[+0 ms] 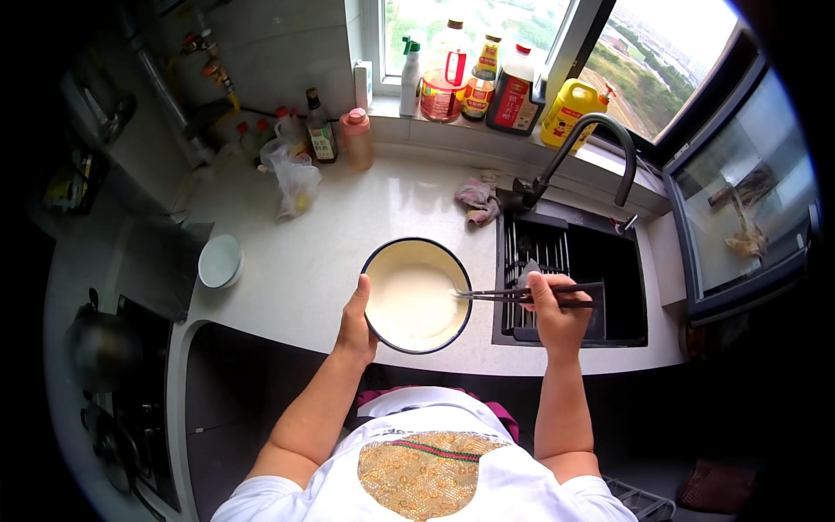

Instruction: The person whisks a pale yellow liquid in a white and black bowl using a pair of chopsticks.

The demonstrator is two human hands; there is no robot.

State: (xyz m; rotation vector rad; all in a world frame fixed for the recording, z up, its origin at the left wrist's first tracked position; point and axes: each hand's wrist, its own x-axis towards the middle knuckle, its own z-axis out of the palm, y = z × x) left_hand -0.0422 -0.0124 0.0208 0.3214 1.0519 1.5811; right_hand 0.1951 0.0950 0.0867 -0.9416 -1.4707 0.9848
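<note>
A cream-coloured bowl (pixel 461 324) with a dark blue rim stands at the counter's front edge, in front of me. Pale, whitish contents (pixel 413 300) cover its bottom. My left hand (pixel 356 320) is closed on the bowl's left side, thumb at the rim. In my right hand (pixel 558 315), beyond the bowl's right side, is a pair of dark chopsticks (pixel 497 296). Their tips reach over the right rim to the contents, where they look coated white. Something small and greyish (pixel 528 273) shows by the right fingers; I cannot tell what it is.
A black sink (pixel 628 261) with a rack and dark faucet (pixel 628 148) lies to the right. A white bowl (pixel 221 261) sits left, near the stove (pixel 143 391). A crumpled cloth (pixel 477 200), plastic bag (pixel 298 184) and bottles (pixel 322 130) stand toward the back.
</note>
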